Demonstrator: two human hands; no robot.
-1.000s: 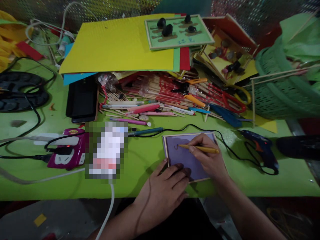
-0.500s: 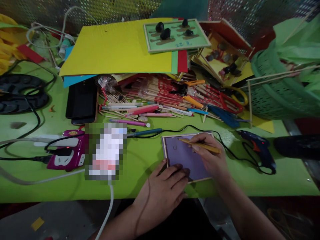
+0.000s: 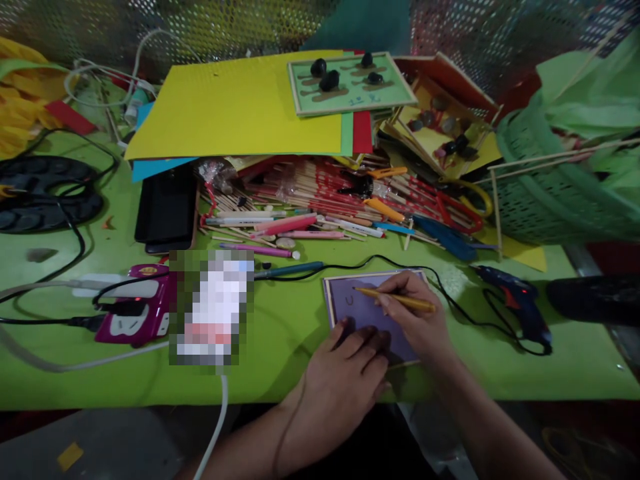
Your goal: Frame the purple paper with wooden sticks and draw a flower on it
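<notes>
A purple card framed with thin wooden sticks (image 3: 345, 313) lies near the table's front edge, with a small dark U-shaped mark (image 3: 349, 301) at its upper left. My right hand (image 3: 417, 313) grips a gold-coloured pen (image 3: 405, 299) above the card, its tip close to the mark; whether the tip touches I cannot tell. My left hand (image 3: 347, 373) lies flat, fingers spread, over the card's lower left part and hides that corner.
A glue gun (image 3: 515, 300) with a cord lies at the right. Left stand a blurred phone (image 3: 217, 303) and a magenta power strip (image 3: 163, 300). Behind are pens and sticks (image 3: 300, 223), yellow card sheets (image 3: 240, 107), a framed green panel (image 3: 353, 83) and a green basket (image 3: 535, 180).
The pen tip has come down and slightly left, nearer the U-shaped mark. My left hand has slid a little to the right on the card. The view has tilted slightly.
</notes>
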